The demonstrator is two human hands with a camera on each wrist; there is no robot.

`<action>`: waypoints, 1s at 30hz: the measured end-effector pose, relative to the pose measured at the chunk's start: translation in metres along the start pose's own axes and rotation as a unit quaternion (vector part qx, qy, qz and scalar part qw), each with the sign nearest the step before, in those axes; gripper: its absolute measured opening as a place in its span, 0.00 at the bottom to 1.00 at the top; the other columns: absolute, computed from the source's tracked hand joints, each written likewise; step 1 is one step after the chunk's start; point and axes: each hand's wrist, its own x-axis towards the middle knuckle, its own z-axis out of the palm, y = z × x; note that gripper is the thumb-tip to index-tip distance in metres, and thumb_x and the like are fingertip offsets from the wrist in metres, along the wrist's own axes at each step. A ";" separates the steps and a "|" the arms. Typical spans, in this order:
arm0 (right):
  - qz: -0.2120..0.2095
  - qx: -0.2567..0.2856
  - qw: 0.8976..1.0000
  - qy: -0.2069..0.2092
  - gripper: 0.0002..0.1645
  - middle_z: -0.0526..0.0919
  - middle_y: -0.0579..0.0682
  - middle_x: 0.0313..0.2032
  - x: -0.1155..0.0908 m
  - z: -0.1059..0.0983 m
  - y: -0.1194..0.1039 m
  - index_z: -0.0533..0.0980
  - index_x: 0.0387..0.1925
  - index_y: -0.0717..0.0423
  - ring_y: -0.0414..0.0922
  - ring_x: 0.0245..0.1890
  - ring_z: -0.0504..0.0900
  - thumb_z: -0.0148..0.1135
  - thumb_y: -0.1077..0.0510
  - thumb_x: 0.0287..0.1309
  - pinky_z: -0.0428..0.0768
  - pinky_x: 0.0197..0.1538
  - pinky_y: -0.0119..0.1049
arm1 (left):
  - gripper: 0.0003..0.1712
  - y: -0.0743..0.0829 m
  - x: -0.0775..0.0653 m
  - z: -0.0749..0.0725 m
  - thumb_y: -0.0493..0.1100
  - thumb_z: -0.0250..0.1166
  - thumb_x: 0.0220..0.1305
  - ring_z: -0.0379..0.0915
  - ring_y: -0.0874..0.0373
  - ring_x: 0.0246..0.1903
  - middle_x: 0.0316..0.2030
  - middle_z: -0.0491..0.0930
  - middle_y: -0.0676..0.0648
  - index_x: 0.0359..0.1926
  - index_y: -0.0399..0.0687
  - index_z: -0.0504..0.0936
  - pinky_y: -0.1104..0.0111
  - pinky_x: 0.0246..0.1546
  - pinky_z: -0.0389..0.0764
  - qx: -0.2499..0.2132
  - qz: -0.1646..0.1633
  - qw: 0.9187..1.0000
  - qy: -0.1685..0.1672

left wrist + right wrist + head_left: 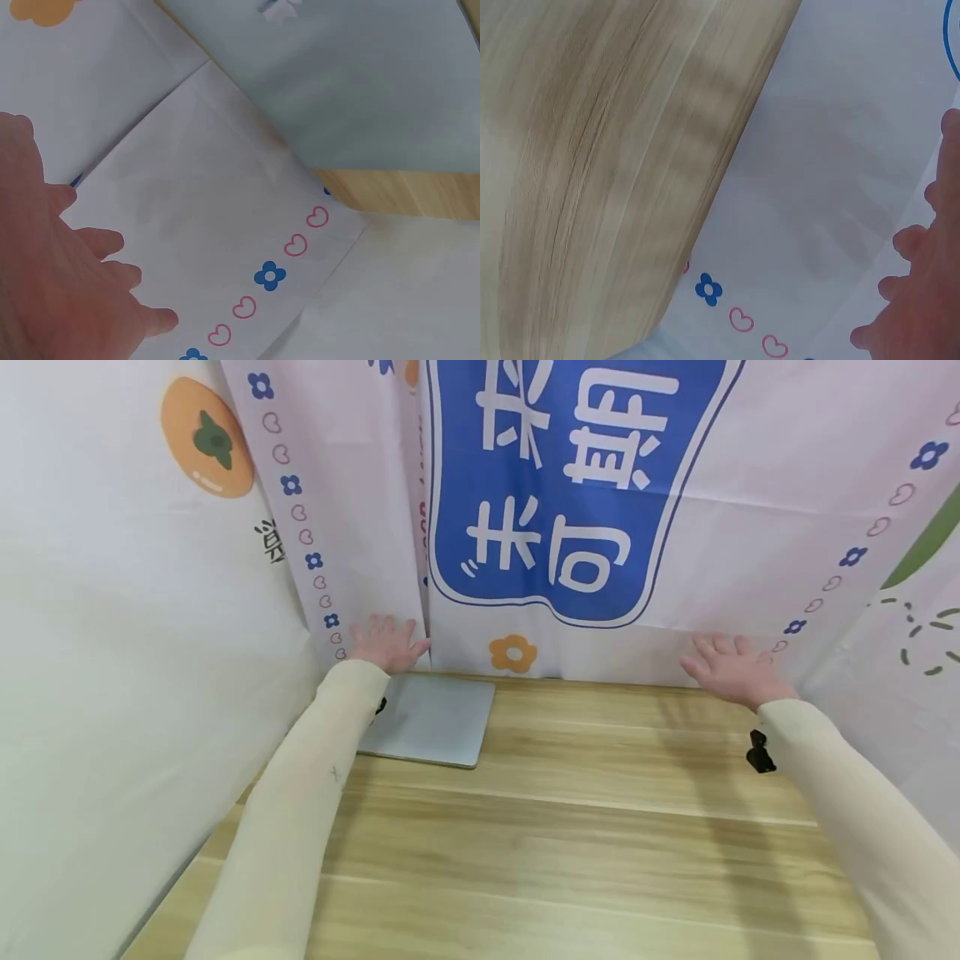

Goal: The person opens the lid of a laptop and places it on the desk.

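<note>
My left hand is held out with spread fingers in front of the printed cloth at the table's back edge. Just below it on the table lies a closed silver laptop, partly covered by the left forearm. In the left wrist view the laptop appears at the top. My right hand is likewise stretched out, fingers apart, over the back right of the table. The right wrist view shows its fingertips in front of the cloth. Neither hand holds anything.
A wood-grain table spans the area below the arms. White cloth walls stand at the left and right. The back cloth carries a blue panel with white characters, plus an orange flower. A small black device sits at the right wrist.
</note>
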 end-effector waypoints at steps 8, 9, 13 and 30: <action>-0.021 0.026 0.999 0.012 0.51 0.35 0.70 0.75 0.008 0.015 -0.010 0.37 0.78 0.52 0.76 0.72 0.30 0.25 0.25 0.68 0.28 0.63 0.79 | 0.44 -0.003 -0.001 0.012 0.72 0.32 0.71 0.33 0.31 0.75 0.76 0.42 0.32 0.78 0.52 0.47 0.28 0.67 0.39 -0.014 0.013 1.000 -0.018; -0.024 0.025 0.999 0.017 0.50 0.36 0.70 0.75 0.009 0.016 -0.012 0.38 0.78 0.52 0.76 0.72 0.30 0.26 0.25 0.68 0.28 0.63 0.79 | 0.44 -0.004 -0.001 0.013 0.71 0.33 0.71 0.34 0.31 0.75 0.76 0.43 0.32 0.78 0.52 0.47 0.28 0.67 0.40 -0.011 0.014 1.000 -0.015; -0.034 0.016 0.999 0.030 0.50 0.39 0.69 0.76 0.016 0.020 -0.021 0.39 0.78 0.50 0.74 0.73 0.33 0.26 0.25 0.68 0.29 0.65 0.78 | 0.43 -0.010 -0.002 0.017 0.70 0.33 0.72 0.38 0.31 0.75 0.76 0.45 0.32 0.78 0.51 0.48 0.29 0.67 0.43 -0.008 0.024 1.000 -0.001; -0.118 -0.040 0.992 0.034 0.41 0.52 0.63 0.76 0.027 0.041 -0.077 0.50 0.77 0.50 0.67 0.74 0.51 0.35 0.34 0.73 0.48 0.70 0.73 | 0.51 -0.041 -0.019 0.043 0.78 0.27 0.66 0.37 0.30 0.74 0.76 0.40 0.31 0.79 0.53 0.41 0.30 0.68 0.42 -0.063 0.080 0.994 -0.033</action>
